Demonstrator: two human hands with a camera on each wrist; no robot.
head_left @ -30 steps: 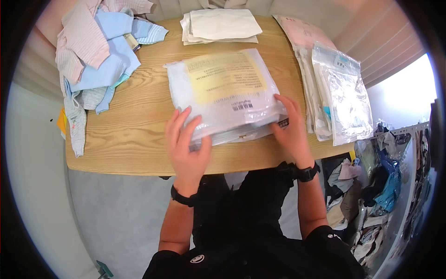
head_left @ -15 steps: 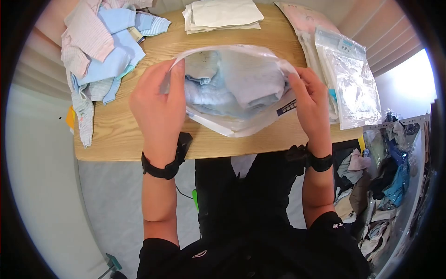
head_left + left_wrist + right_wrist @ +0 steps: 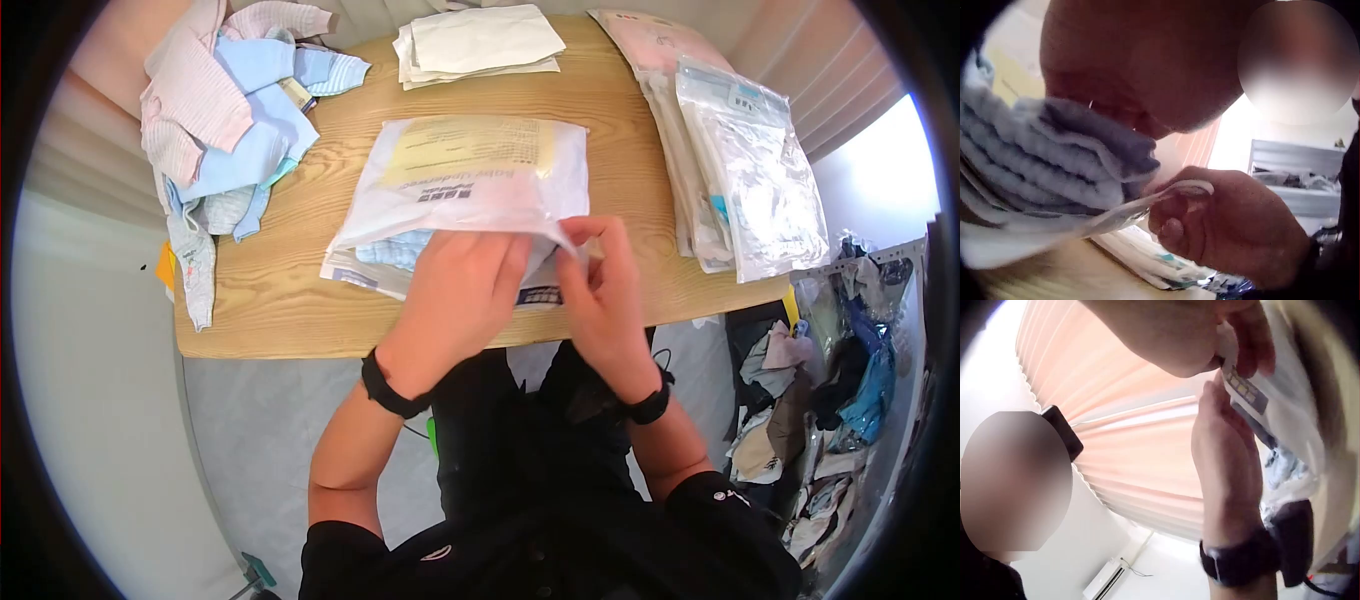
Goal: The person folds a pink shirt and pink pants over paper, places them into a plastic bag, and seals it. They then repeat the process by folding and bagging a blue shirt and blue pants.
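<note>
A white plastic garment bag [image 3: 480,205] with a yellow printed panel lies near the table's front edge, its mouth towards the person. Light blue folded clothing [image 3: 393,248] shows inside that mouth. The left hand [image 3: 455,295] reaches in at the opening, its fingertips hidden under the upper sheet. At the right corner of the mouth, the right hand [image 3: 608,305] pinches the bag's edge between thumb and fingers. In the left wrist view, thick folds of the clothing [image 3: 1054,150] sit close beside the left hand, and the right hand [image 3: 1229,219] grips the plastic rim.
Pink, blue and grey baby clothes [image 3: 235,130] are heaped at the table's left. White sheets [image 3: 485,42] lie stacked at the back. Several packed clear bags [image 3: 750,180] overlap along the right side. Below on the right, a rack [image 3: 850,360] holds bagged garments.
The bag was closed flat between both hands, then held wide open showing its clothing; now it lies lower with the upper sheet down. The left hand has moved right into the mouth.
</note>
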